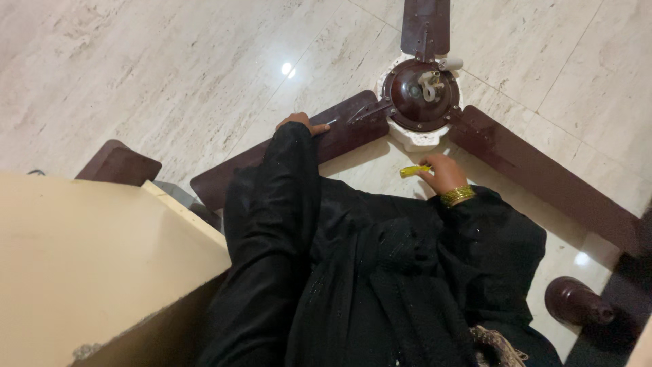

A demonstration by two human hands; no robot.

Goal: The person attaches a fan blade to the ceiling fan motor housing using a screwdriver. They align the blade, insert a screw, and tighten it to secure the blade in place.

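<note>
A dark brown ceiling fan lies on the pale stone floor, its round motor hub (pixel 421 94) facing up with white wiring in the middle. My left hand (pixel 301 124) rests on the fan blade (pixel 285 155) that points toward me, fingertips beside a small silver screw or pin on that blade. My right hand (pixel 445 172), with gold bangles at the wrist, grips a small yellow-handled screwdriver (pixel 413 170) just below the hub. Black sleeves and robe cover my arms and lap.
A second blade (pixel 543 175) runs to the right and a third (pixel 425 26) points away. A cream box or cabinet top (pixel 88 265) fills the lower left. A brown dome-shaped fan cover (pixel 574 301) lies at lower right; another brown piece (pixel 119 163) lies at left.
</note>
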